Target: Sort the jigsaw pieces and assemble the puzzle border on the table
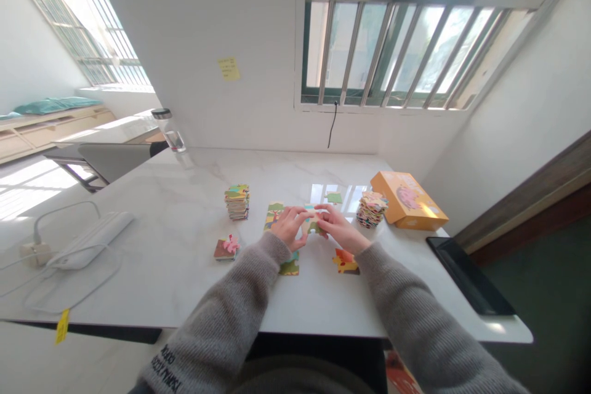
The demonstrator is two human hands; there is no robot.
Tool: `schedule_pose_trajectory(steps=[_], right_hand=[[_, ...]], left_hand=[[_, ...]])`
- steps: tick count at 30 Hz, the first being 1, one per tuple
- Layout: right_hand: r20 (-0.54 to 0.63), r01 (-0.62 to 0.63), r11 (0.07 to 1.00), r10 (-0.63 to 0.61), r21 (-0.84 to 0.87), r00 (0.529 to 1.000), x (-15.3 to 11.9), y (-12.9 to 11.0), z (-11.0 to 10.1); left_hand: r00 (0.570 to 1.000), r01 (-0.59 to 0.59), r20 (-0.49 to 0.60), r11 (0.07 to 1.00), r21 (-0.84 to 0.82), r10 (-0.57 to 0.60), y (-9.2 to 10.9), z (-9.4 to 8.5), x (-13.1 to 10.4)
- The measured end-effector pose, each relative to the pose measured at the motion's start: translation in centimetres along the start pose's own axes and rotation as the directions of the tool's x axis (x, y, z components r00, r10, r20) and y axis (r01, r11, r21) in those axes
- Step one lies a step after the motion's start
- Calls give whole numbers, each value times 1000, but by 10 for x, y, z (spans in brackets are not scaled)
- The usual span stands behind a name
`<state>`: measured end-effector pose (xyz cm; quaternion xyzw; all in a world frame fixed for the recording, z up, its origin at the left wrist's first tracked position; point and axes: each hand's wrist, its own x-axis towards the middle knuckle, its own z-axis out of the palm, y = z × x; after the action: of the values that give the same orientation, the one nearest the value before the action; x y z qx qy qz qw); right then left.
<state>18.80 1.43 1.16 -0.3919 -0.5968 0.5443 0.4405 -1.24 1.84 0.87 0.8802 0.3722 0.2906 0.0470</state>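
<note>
Between my hands, just above the white table, is a jigsaw puzzle piece [314, 226] with green and pale colours, partly covered by fingers. My left hand [289, 228] has its fingertips closed on the left side of it. On the right side my right hand [340, 229] pinches the same piece. A puzzle piece with a tree [275, 212] lies behind my left hand, and a green piece [290, 266] shows beside my left wrist. Near my right wrist lies an orange and yellow piece [345, 261]. A green piece [333, 197] lies farther back.
A tall stack of puzzle pieces [237, 203] stands left, another stack [371, 209] right beside an orange box [409, 200]. A low pile with a pink piece [226, 248] is nearer left. A bottle [170, 130], power strip [95, 240] and black tray [468, 275] sit toward the edges.
</note>
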Motion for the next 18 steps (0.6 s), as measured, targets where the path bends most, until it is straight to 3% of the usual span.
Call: schedule_pose_trajectory(steps=[4, 9, 14, 18], right_hand=[[41, 0, 991, 5, -131, 999, -1, 2, -2], [-114, -72, 997, 71, -8, 991, -1, 1, 1], [-98, -86, 993, 94, 77, 991, -1, 5, 9], [-103, -50, 997, 44, -56, 994, 1, 8, 8]], left_hand=[[998, -2, -57, 1000, -27, 0, -1, 0, 0], [979, 85, -184, 996, -23, -87, -2, -5, 0], [993, 71, -92, 997, 30, -68, -1, -4, 1], [996, 80, -46, 996, 43, -78, -4, -5, 2]])
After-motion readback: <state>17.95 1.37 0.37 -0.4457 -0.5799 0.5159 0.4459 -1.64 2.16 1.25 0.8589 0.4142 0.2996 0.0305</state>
